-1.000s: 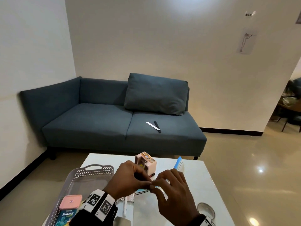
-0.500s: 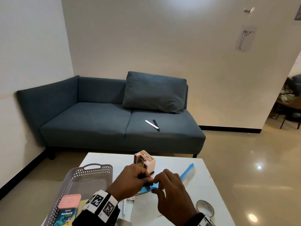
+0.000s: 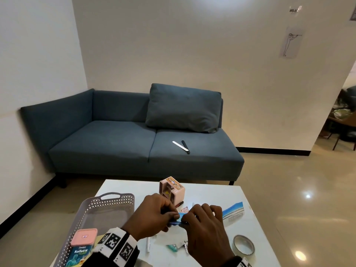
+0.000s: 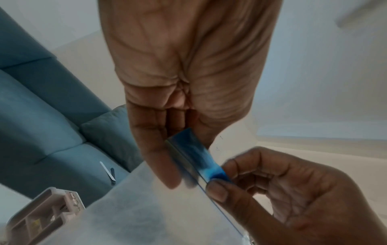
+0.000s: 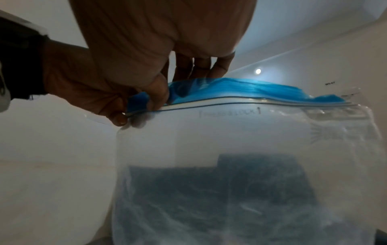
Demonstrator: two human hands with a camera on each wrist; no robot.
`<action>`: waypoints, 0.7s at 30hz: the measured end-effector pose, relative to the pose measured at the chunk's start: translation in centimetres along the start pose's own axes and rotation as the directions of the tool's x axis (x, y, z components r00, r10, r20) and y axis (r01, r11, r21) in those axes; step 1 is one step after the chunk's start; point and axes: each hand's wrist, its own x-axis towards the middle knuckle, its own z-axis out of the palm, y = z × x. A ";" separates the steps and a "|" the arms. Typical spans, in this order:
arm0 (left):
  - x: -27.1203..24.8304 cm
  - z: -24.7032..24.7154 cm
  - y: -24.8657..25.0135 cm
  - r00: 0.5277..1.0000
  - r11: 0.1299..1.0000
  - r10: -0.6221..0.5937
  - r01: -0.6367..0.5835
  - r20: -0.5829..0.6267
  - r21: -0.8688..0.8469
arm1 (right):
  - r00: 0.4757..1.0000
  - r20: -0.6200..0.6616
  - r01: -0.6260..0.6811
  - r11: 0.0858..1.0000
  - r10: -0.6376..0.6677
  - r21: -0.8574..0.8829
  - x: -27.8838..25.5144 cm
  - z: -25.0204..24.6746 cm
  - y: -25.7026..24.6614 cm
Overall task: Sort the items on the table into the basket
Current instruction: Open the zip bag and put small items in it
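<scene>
A clear zip bag (image 5: 230, 149) with a blue top strip (image 3: 233, 210) hangs low over the white table (image 3: 248, 224). My left hand (image 3: 176, 215) pinches the strip's left end, and its fingers (image 4: 159, 157) lie against the blue strip (image 4: 196, 155). My right hand (image 3: 184, 221) pinches the same strip right beside it, thumb on the seal line (image 5: 240, 101). The grey basket (image 3: 107, 201) stands at the table's left and holds a pink-lidded tub (image 3: 84, 237) and a Koflet-H box (image 3: 80, 255).
A pink mini drawer box (image 3: 171, 191) stands just behind my hands, with a red pen (image 3: 179, 204) at its foot. A tape roll (image 3: 243, 244), a white pen (image 3: 148, 244) and a teal wrapped item (image 3: 171, 247) lie near the front edge. A blue sofa (image 3: 134, 143) sits beyond.
The bag's blue strip has swung from pointing up and away to lying out to the right. Both hands stay pinched on its left end and have shifted slightly.
</scene>
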 end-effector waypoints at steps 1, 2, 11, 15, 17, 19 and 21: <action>-0.1 -0.1 -0.1 1.000 1.000 -0.003 0.003 -0.010 0.015 | 1.000 -0.013 0.001 1.000 -0.002 -0.026 -0.1 -0.1 0.5; -0.3 -0.2 -0.3 1.000 1.000 -0.008 0.008 -0.017 0.013 | 1.000 -0.011 -0.005 0.999 0.004 -0.054 -0.2 -0.3 1.2; -1.6 -1.0 0.2 0.970 0.999 -0.041 0.044 0.241 -0.009 | 0.958 0.132 -0.255 0.967 0.254 -0.012 -1.0 -1.9 6.7; -1.4 -0.8 0.9 0.915 0.994 -0.082 0.048 0.394 0.095 | 0.942 0.132 -0.322 0.941 0.308 0.102 -0.9 -1.8 7.1; -1.4 -0.7 1.2 0.891 0.994 -0.091 0.056 0.445 0.091 | 0.956 0.055 -0.293 0.943 0.288 0.161 -1.0 -1.8 7.2; -1.4 -0.2 1.6 0.886 0.998 -0.062 0.050 0.459 0.038 | 0.961 -0.044 -0.254 0.932 0.274 0.260 -1.0 -2.3 6.4; -1.1 0.7 2.0 0.934 0.999 -0.022 0.034 0.356 -0.028 | 0.962 -0.081 -0.222 0.918 0.261 0.328 -0.7 -2.5 5.2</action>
